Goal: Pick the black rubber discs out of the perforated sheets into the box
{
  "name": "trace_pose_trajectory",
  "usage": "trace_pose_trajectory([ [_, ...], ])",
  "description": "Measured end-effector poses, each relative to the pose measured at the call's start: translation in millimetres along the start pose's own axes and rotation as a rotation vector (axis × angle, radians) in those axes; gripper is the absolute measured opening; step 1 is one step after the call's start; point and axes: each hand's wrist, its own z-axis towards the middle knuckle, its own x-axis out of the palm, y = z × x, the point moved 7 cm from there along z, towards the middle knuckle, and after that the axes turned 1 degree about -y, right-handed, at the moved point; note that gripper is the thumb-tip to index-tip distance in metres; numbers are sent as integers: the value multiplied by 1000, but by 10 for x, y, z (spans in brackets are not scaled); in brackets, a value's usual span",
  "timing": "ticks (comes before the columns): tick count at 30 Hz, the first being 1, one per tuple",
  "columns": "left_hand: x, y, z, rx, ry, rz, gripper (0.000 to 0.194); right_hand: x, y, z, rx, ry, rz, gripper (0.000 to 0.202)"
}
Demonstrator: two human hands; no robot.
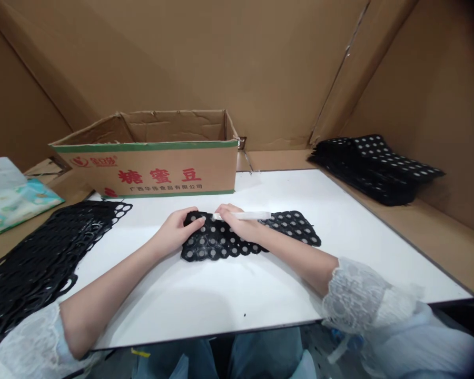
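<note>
A black rubbery sheet (209,247) with rows of pale round discs in its rings lies flat on the white tabletop in front of me. My left hand (176,230) is closed on its left end, thumb on top and fingers along the far edge. Above the sheet's middle, my right hand (239,223) is closed round a slim white pen-like tool (256,215). One end of that tool points left at the discs near my left thumb; whether it touches them I cannot tell. My right wrist and forearm cover part of the sheet.
An open cardboard box (174,173) stands behind the sheet. At left lies a pile of black ring sheets (35,252), with a floral tissue pack (19,205) beyond it. More black sheets with pale discs (379,168) are stacked at right. Cardboard walls (237,63) enclose the table.
</note>
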Motion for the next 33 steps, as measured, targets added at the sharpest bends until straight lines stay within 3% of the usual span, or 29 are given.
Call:
trace_pose_trajectory([
  [5,27,68,50,-84,85,-68,22,-22,-4,-54,-10,50,105,29],
  [10,94,-55,82,-1,178,150,23,46,51,-69,-48,52,-9,29],
  [14,132,-95,63,48,174,245,29,78,105,-82,-104,73,-51,29],
  [20,115,-128,41,91,80,224,26,95,34,-66,-63,90,-140,28],
  [26,157,-49,50,-24,134,-54,27,42,10,-54,-24,150,91,30],
  [33,222,84,26,-191,152,-375,24,-4,53,-102,27,173,179,33],
])
